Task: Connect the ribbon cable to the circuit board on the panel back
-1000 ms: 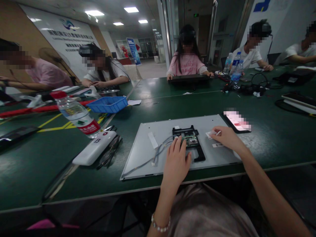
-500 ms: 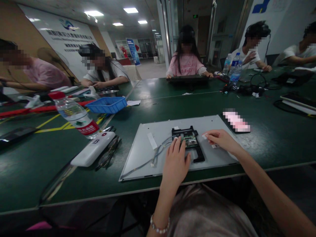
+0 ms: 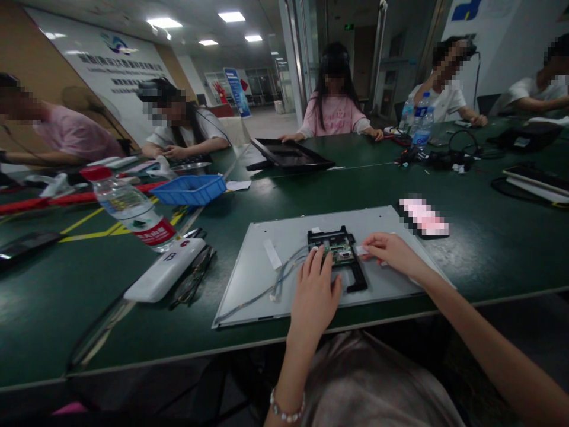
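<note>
A flat grey metal-backed panel (image 3: 249,273) lies on the table, with a black plastic bracket (image 3: 359,277) on it. Within the bracket sits a green circuit board (image 3: 345,254). My left hand (image 3: 313,292) rests over the left part of board and bracket, fingers spread and laid down. Grey cables (image 3: 291,264) run out leftward from beside its fingertips. Between thumb and fingers my right hand (image 3: 391,254) pinches a small whitish strip (image 3: 361,250), which reaches the bracket's right edge. Another white strip (image 3: 272,254) is stuck on the panel's left part.
To the left are a white power bank (image 3: 164,273), eyeglasses (image 3: 194,277), a water bottle (image 3: 133,207) and a blue bin (image 3: 191,190). A phone (image 3: 424,216) lies beyond the panel's right corner. Across the table a person holds a black frame (image 3: 296,155); other people sit around.
My right hand has moved slightly left, bringing the strip to the bracket's edge. My left hand has stayed on the board. The person opposite has shifted and tilted the black frame to my left.
</note>
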The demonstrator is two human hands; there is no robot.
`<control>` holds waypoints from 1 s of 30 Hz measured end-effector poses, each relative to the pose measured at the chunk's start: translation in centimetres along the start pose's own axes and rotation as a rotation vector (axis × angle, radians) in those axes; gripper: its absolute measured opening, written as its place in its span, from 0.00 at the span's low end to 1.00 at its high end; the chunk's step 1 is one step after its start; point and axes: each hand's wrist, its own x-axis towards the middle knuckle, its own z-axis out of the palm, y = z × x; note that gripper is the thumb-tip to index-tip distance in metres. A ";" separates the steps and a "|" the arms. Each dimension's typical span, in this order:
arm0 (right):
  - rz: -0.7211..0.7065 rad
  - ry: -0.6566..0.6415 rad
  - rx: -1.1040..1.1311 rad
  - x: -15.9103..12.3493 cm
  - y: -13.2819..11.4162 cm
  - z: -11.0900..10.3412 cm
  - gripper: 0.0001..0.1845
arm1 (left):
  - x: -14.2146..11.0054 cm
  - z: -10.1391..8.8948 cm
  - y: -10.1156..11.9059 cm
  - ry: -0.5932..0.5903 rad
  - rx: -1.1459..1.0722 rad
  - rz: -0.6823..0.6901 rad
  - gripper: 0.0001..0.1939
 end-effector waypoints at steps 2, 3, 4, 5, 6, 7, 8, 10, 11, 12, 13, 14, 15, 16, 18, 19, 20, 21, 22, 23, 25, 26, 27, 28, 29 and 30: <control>-0.085 0.009 -0.069 0.1 0.2 -0.1 0.09 | 0.0 0.0 0.0 0.005 -0.004 0.005 0.23; -0.130 0.017 -0.097 0.2 0.2 -0.2 0.09 | 0.0 0.0 0.0 0.006 -0.005 0.006 0.23; -0.166 0.024 -0.115 0.2 0.3 -0.2 0.09 | 0.0 0.0 0.0 0.006 -0.006 0.006 0.23; -0.187 0.029 -0.123 0.3 0.4 -0.3 0.09 | 0.0 0.0 0.0 0.004 -0.006 0.005 0.23; -0.195 0.029 -0.125 0.3 0.4 -0.3 0.10 | 0.0 0.0 0.0 0.001 -0.005 0.003 0.23; -0.197 0.026 -0.125 0.3 0.5 -0.3 0.10 | 0.1 -0.1 0.1 -0.002 -0.004 0.001 0.23; -0.197 0.025 -0.129 0.3 0.5 -0.2 0.10 | 0.1 -0.1 0.1 -0.005 -0.002 0.001 0.23; -0.205 0.037 -0.158 0.2 0.5 0.0 0.10 | 0.1 -0.1 0.1 -0.010 0.000 0.000 0.23; -0.212 0.048 -0.180 0.2 0.4 0.1 0.10 | 0.1 -0.1 0.1 -0.011 0.001 0.000 0.24; -0.221 0.057 -0.202 0.2 0.4 0.2 0.10 | 0.1 -0.1 0.1 -0.011 0.002 -0.001 0.24; -0.229 0.065 -0.223 0.1 0.3 0.3 0.10 | 0.1 -0.1 0.0 -0.010 0.002 0.000 0.24; -0.236 0.070 -0.241 0.1 0.3 0.4 0.09 | 0.1 0.0 0.0 -0.008 0.002 0.000 0.24; -0.242 0.075 -0.255 0.1 0.3 0.5 0.09 | 0.0 0.0 0.0 -0.007 0.001 0.002 0.24; -0.248 0.080 -0.269 0.0 0.2 0.6 0.09 | 0.0 0.0 0.0 -0.007 0.000 0.002 0.24; -0.259 0.089 -0.305 0.0 0.2 0.6 0.08 | 0.0 0.0 0.0 -0.008 -0.001 0.002 0.24; -0.269 0.092 -0.332 -0.1 0.2 0.6 0.08 | 0.0 0.0 0.0 -0.008 -0.001 0.001 0.24; -0.282 0.098 -0.363 -0.1 0.2 0.6 0.08 | 0.0 0.0 0.1 -0.007 -0.001 0.001 0.24; -0.296 0.104 -0.394 -0.1 0.2 0.6 0.08 | 0.0 0.0 0.1 -0.006 -0.002 0.002 0.24; -0.310 0.110 -0.421 -0.1 0.3 0.6 0.08 | 0.0 -0.1 0.1 -0.003 -0.003 0.003 0.24; -0.322 0.113 -0.439 -0.1 0.3 0.6 0.08 | 0.0 -0.1 0.1 -0.002 -0.005 0.003 0.24; -0.337 0.108 -0.444 -0.2 0.5 0.6 0.07 | -0.1 0.0 0.1 -0.001 -0.009 0.004 0.24; -0.342 0.101 -0.436 -0.2 0.5 0.6 0.07 | -0.1 0.0 0.1 -0.001 -0.013 0.003 0.24; -0.347 0.095 -0.426 -0.2 0.6 0.6 0.07 | -0.1 0.0 0.1 0.000 -0.018 0.001 0.24; -0.352 0.095 -0.416 -0.2 0.6 0.6 0.08 | -0.1 0.0 0.1 0.002 -0.025 -0.003 0.24; -0.356 0.099 -0.407 -0.3 0.5 0.6 0.08 | -0.1 0.0 0.1 0.008 -0.034 -0.008 0.24; -0.359 0.107 -0.397 -0.3 0.5 0.5 0.08 | -0.1 0.0 0.1 0.019 -0.045 -0.013 0.25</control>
